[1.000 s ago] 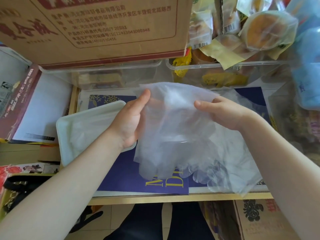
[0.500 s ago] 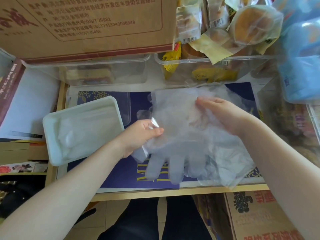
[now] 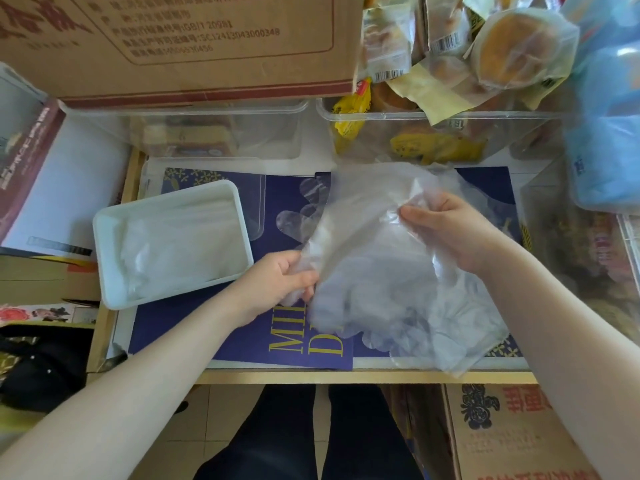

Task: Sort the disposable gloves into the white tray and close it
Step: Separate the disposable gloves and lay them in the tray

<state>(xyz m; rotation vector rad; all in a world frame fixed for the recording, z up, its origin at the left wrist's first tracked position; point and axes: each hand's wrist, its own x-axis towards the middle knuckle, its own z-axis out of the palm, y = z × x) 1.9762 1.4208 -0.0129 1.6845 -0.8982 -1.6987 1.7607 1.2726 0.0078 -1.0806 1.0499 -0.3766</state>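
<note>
A bundle of clear disposable gloves (image 3: 384, 271) is held above the blue mat, fingers pointing toward me. My left hand (image 3: 280, 282) pinches its lower left edge. My right hand (image 3: 450, 233) grips the crumpled upper right part. More loose gloves (image 3: 450, 341) lie on the mat beneath. One glove (image 3: 301, 216) lies flat behind the bundle. The white tray (image 3: 104, 237) sits to the left of my left hand, with some clear gloves (image 3: 173, 244) lying in it. A clear lid (image 3: 256, 195) shows behind the tray.
A cardboard box (image 3: 173, 43) and two clear bins (image 3: 408, 133) of wrapped snacks stand at the back. A blue package (image 3: 606, 126) is at the right. The wooden table edge (image 3: 346, 377) runs in front, with a carton (image 3: 512, 431) on the floor.
My left hand dropped from the top of the bundle to its lower left edge. My right hand closed on the upper right part, crumpling it. The bundle shifted right.
</note>
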